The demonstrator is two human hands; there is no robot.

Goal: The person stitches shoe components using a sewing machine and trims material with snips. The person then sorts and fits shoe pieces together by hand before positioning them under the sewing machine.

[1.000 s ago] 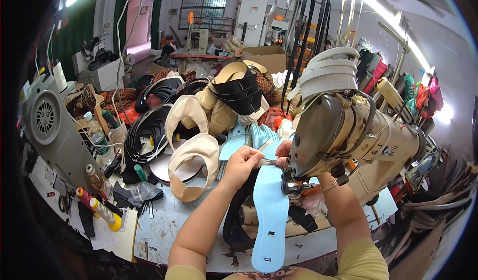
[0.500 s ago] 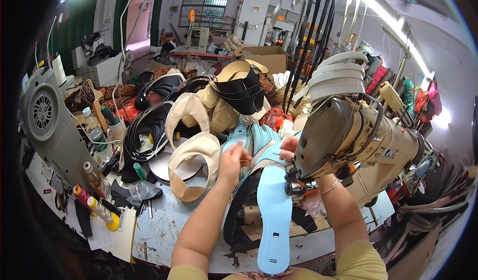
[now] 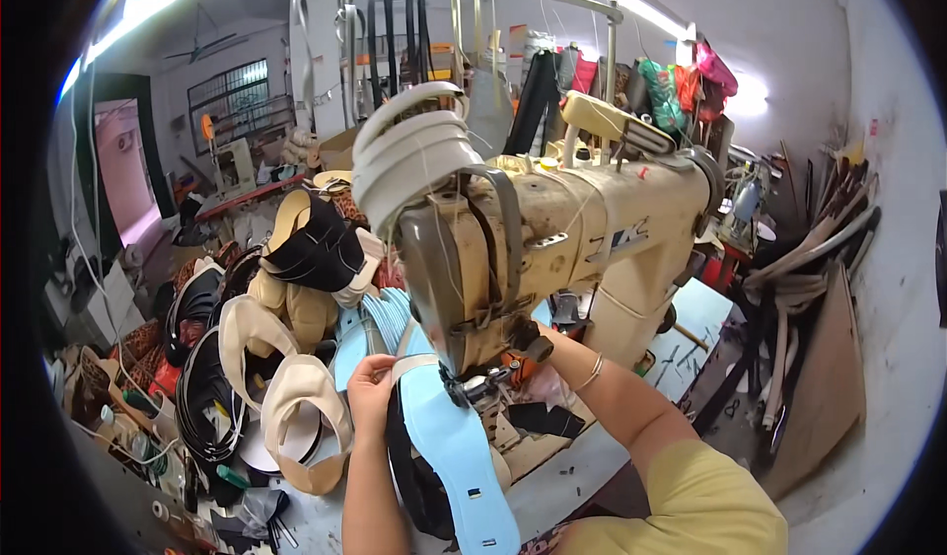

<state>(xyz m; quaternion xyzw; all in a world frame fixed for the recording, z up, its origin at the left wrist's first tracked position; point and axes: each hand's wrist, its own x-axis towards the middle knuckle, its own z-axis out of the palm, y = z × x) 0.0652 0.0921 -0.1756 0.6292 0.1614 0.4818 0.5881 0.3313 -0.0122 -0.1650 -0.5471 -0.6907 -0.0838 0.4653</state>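
left hand [image 3: 370, 397]: pinched on the beige strap [image 3: 414, 363] at the top edge of the blue sole [image 3: 454, 446]; strap is kept lined up, judged so it feeds straight to the needle.
right hand [image 3: 538, 382]: mostly hidden behind the machine head; only wrist, bangle [image 3: 590, 371] and forearm are seen; fingers spread or closed cannot be told.
blue sole: laid lengthwise on the tabotop's near part, upper end under the presser foot [image 3: 464, 389], lower end pointed at the wearer; a black strip [image 3: 404, 456] is touching along its left edge.
sewing machine [image 3: 552, 239]: cream, tilted by the lens, head set right over the sole; white bands [image 3: 409, 155] are looped over its top.
tabletop [image 3: 592, 456]: pale blue, scraps and small screws scattered near the right forearm.
left of hands: beige uppers [image 3: 296, 412], black uppers [image 3: 202, 387], more blue soles [image 3: 380, 323] stacked close, just beside the left hand.
obstruction: machine head blocks the view of the needle and the right fingers; piled uppers crowd the left side.
background: hanging straps, bobbins, workshop clutter, too small to tell.
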